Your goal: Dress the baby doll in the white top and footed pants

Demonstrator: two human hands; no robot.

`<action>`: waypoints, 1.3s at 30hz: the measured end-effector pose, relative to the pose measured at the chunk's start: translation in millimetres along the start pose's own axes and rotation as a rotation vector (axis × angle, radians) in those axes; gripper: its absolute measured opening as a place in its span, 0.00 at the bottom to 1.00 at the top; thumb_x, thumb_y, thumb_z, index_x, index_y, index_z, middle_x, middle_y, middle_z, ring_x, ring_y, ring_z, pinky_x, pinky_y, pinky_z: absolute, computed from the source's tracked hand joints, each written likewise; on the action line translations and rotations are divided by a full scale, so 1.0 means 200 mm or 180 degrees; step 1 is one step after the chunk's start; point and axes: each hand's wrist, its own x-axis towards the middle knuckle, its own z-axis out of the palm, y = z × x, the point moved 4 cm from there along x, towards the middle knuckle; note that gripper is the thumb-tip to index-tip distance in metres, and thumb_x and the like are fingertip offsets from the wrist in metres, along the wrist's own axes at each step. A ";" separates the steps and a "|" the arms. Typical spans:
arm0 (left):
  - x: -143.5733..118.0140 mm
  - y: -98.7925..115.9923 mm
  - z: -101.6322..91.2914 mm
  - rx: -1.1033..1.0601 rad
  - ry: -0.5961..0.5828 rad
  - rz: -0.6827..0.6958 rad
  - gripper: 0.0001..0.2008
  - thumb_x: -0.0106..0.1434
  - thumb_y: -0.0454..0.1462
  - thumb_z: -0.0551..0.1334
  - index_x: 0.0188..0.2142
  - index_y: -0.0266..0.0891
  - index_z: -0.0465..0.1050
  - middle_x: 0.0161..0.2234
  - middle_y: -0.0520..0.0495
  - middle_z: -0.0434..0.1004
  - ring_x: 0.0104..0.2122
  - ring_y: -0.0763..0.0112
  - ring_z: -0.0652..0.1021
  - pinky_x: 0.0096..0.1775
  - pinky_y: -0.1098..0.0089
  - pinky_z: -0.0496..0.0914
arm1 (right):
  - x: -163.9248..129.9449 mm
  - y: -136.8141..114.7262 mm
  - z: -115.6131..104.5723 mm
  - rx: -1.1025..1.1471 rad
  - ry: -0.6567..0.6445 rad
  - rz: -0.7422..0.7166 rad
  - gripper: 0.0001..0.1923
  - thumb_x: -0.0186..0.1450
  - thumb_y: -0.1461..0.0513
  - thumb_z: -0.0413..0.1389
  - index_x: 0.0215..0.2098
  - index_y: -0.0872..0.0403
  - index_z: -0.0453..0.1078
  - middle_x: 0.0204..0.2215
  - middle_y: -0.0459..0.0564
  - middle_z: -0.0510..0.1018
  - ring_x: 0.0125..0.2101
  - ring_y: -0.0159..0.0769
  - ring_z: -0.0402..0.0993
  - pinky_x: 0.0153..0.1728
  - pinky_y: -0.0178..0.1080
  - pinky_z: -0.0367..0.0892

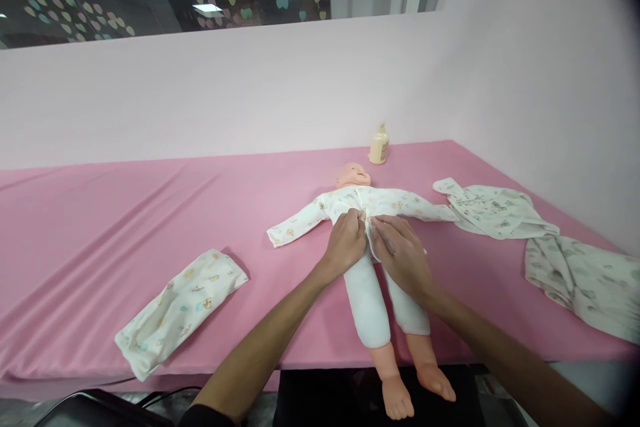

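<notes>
A baby doll (354, 175) lies on its back on a pink-covered table, its head toward the wall and its bare feet hanging past the front edge. It wears a white printed baby top (305, 218) with both sleeves spread out. White fabric covers the legs (367, 300) down to the shins. At the doll's middle, my left hand (347, 238) is closed, pinching the front of the top. Close beside it, my right hand (403, 255) has its fingers pressed on the same front opening. The fingers hide the exact fastening there.
A folded printed garment (183, 307) lies at the left front. Two patterned pieces of baby clothing, one light (500, 210) and one greyish (585, 280), lie at the right. A cream pump bottle (379, 147) stands behind the doll's head. White walls border the table.
</notes>
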 end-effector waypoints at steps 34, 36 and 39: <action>-0.06 -0.25 -0.25 0.1251 0.0305 0.0136 0.12 0.71 0.41 0.47 0.42 0.40 0.67 0.37 0.45 0.75 0.35 0.63 0.73 0.35 0.66 0.63 | 0.13 0.44 -0.18 0.0599 -0.0298 0.1264 0.24 0.69 0.48 0.47 0.22 0.51 0.48 0.19 0.41 0.54 0.22 0.30 0.52 0.22 0.35 0.51; 0.08 -0.28 -0.26 0.0714 0.0484 -0.0094 0.14 0.71 0.44 0.47 0.37 0.40 0.66 0.31 0.48 0.73 0.30 0.67 0.71 0.33 0.68 0.62 | 0.23 0.49 -0.12 0.0854 -0.0137 0.1521 0.25 0.67 0.47 0.49 0.22 0.51 0.46 0.19 0.40 0.51 0.22 0.29 0.49 0.22 0.35 0.49; 0.22 -0.31 -0.23 0.0651 0.0697 -0.0177 0.15 0.71 0.42 0.47 0.36 0.38 0.68 0.33 0.46 0.74 0.33 0.67 0.72 0.35 0.68 0.62 | 0.30 0.57 -0.01 0.0638 -0.0114 0.1637 0.24 0.65 0.47 0.50 0.21 0.51 0.47 0.18 0.40 0.53 0.23 0.30 0.51 0.24 0.36 0.49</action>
